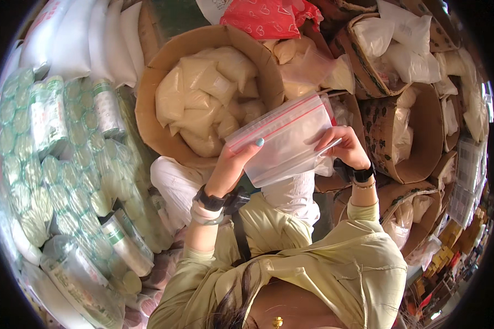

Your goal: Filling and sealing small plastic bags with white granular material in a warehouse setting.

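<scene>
In front of me I hold a stack of clear zip-lock bags point(282, 140) with red lines along the closure edge. My left hand point(239, 162) grips the stack's left end, thumb on top, fingers hidden underneath. At the right end, my right hand point(343, 143) is closed with its fingertips bent onto the bags. A slim pale strip point(329, 147) shows by those fingertips; I cannot make out if it is a bag edge or a separate thing. Just beyond the bags stands an open cardboard box point(148, 112) holding several clear bags of pale granular stuff point(203, 93).
Green-and-clear wrapped packs point(55, 175) are piled on the left, with large white sacks point(71, 44) behind. More cardboard boxes point(376, 131) of filled plastic bags stand on the right. A red patterned bag point(269, 16) lies beyond the box. My legs point(285, 200) are beneath my hands.
</scene>
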A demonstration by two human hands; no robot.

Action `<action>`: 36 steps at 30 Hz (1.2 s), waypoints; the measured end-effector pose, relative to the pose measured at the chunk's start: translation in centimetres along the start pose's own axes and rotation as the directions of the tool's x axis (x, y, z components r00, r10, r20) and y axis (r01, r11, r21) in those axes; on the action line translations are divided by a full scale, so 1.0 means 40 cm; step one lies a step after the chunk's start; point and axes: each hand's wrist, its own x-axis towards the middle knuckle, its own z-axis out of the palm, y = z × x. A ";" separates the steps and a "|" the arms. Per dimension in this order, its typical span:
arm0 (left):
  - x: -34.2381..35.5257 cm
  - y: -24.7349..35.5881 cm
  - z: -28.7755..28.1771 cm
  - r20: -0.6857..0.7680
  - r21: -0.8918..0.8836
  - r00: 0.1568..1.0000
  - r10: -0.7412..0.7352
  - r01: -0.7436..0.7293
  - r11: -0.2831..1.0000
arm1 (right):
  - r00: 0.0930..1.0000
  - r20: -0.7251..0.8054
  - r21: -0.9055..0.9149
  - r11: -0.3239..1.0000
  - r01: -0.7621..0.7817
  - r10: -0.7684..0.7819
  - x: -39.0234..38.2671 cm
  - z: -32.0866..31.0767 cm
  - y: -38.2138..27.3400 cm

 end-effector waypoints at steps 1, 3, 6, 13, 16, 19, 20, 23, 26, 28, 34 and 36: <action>-0.005 -0.009 -0.012 0.009 0.050 1.000 0.014 -0.014 0.999 | 1.000 0.004 -0.006 1.000 0.007 -0.007 -0.008 0.007 -0.002; -0.029 -0.020 -0.025 0.019 0.100 0.999 0.037 -0.039 0.994 | 1.000 -0.015 -0.061 0.998 0.018 -0.019 -0.023 0.022 -0.003; -0.063 -0.024 -0.028 -0.015 0.144 0.998 0.061 -0.059 0.988 | 0.977 -0.146 -0.125 0.983 0.135 -0.153 -0.037 0.063 -0.013; -0.130 -0.032 -0.015 -0.003 0.172 0.995 0.096 -0.094 0.981 | 0.861 -0.470 -0.090 0.981 0.174 -0.196 -0.042 0.171 0.007; -0.152 -0.058 -0.035 -0.049 0.155 0.986 0.160 -0.151 0.976 | 0.832 -0.505 -0.115 0.973 0.199 -0.229 -0.051 0.207 -0.016; -0.176 -0.079 -0.061 -0.131 0.067 0.989 0.071 -0.063 0.996 | 0.836 -0.499 -0.124 0.974 0.190 -0.227 -0.059 0.231 -0.031; -0.196 -0.046 -0.040 -0.150 -0.055 0.989 0.009 -0.017 0.998 | 0.833 -0.505 -0.097 0.974 0.205 -0.226 -0.060 0.235 -0.033; -0.206 -0.035 -0.047 -0.087 -0.111 0.996 0.011 -0.021 0.994 | 0.827 -0.508 -0.087 0.969 0.230 -0.242 -0.054 0.237 -0.032; -0.207 -0.028 -0.040 -0.036 0.078 0.983 0.180 -0.177 0.981 | 0.821 -0.453 -0.150 0.938 0.313 -0.346 -0.050 0.205 0.001; -0.209 -0.026 -0.045 -0.057 0.200 0.955 0.292 -0.276 0.940 | 0.815 -0.387 -0.192 0.902 0.386 -0.431 -0.056 0.191 0.002; -0.210 0.001 -0.090 -0.127 0.690 0.893 0.432 -0.234 0.685 | 0.655 -0.695 -0.081 0.937 0.339 -0.297 -0.099 0.133 -0.101; -0.211 0.025 -0.082 0.060 0.845 0.868 0.493 -0.307 0.438 | 0.735 -0.622 -0.233 0.960 0.155 -0.270 -0.101 0.119 -0.110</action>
